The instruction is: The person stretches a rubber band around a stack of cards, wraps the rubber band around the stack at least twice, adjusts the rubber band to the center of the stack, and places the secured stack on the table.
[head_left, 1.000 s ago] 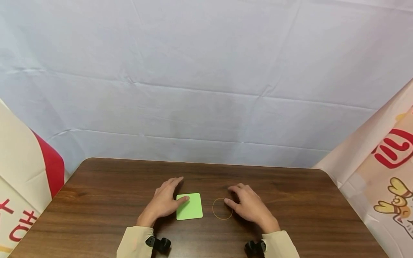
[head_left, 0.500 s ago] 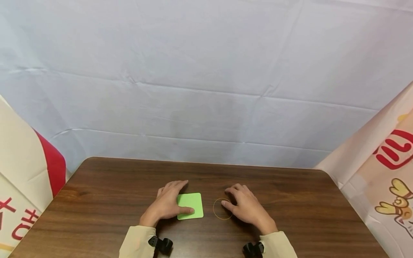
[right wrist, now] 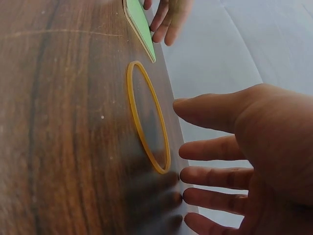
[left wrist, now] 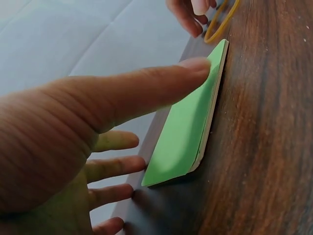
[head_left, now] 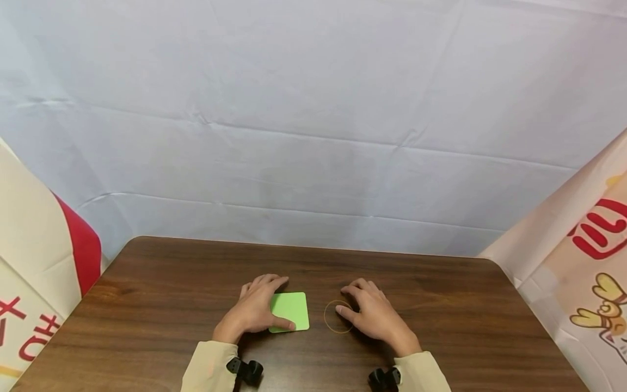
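A thin stack of green square cards with rounded corners lies on the brown wooden table. My left hand is at its left side, thumb stretched across the near part of the cards and fingers spread past the far left corner. From the left wrist, the cards show a layered, pale brown edge under the thumb. To their right lies a yellow rubber band, forming a loose ring. Over its right side, my right hand is held with fingers extended and nothing in them; the thumb overlaps the ring in the head view.
The wooden table has rounded far corners. Behind it hangs a pale, creased cloth. Printed sheets flank it, one with red marks on the left and one with cartoon drawings on the right. Black cameras are strapped to both wrists.
My left hand has shifted slightly right, its thumb sliding further over the cards toward their near edge. The right hand has moved a little left over the rubber band. Cards and band stay put.
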Demonstrator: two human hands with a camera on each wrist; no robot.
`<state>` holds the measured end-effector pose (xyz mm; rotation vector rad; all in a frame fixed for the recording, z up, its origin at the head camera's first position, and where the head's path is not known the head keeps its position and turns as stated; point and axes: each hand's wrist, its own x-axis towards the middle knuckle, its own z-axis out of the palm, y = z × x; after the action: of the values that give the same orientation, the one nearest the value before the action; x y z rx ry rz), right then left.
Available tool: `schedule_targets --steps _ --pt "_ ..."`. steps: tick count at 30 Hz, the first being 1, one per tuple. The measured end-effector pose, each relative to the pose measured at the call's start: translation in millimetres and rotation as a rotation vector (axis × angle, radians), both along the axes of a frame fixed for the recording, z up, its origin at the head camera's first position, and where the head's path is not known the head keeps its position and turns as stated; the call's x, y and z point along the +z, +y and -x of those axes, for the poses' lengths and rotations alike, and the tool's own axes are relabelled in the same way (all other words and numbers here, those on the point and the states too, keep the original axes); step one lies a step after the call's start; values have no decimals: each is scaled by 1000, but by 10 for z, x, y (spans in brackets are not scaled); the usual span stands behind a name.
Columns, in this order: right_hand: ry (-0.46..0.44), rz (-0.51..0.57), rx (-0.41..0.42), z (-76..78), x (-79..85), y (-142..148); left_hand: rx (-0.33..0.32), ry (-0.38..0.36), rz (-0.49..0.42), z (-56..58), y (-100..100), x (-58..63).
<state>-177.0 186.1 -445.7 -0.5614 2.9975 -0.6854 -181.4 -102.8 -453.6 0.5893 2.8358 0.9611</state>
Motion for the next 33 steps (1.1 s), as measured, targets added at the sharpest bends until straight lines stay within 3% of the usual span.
schedule_targets --steps 19,33 --pt "-3 -9 3 12 -23 6 -45 -10 31 -9 36 2" --pt "-4 -13 1 -2 -15 -24 11 -19 17 -60 107 54"
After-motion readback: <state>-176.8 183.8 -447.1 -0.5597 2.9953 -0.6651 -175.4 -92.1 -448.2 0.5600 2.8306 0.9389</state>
